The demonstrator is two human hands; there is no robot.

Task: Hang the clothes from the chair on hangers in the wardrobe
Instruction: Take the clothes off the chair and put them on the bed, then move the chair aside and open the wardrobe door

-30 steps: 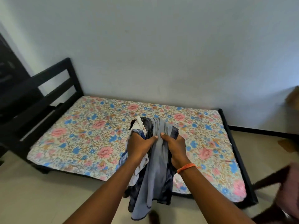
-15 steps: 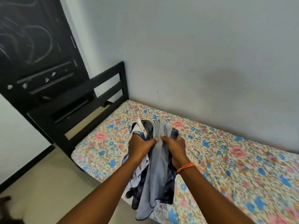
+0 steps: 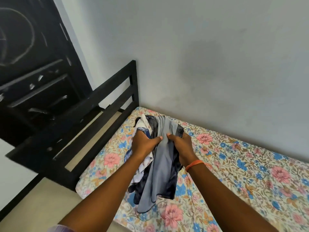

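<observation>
Hands, left hand (image 3: 143, 144) and right hand (image 3: 182, 146), grip bundled clothes (image 3: 160, 168).

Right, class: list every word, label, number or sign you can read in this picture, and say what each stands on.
None can be read.
The black door bears only pale curved scrawls and scuffs, no letters.
The clothes held in the left hand and right hand show no label or print.
The bedsheet has flowers only; the wall is bare.
</observation>
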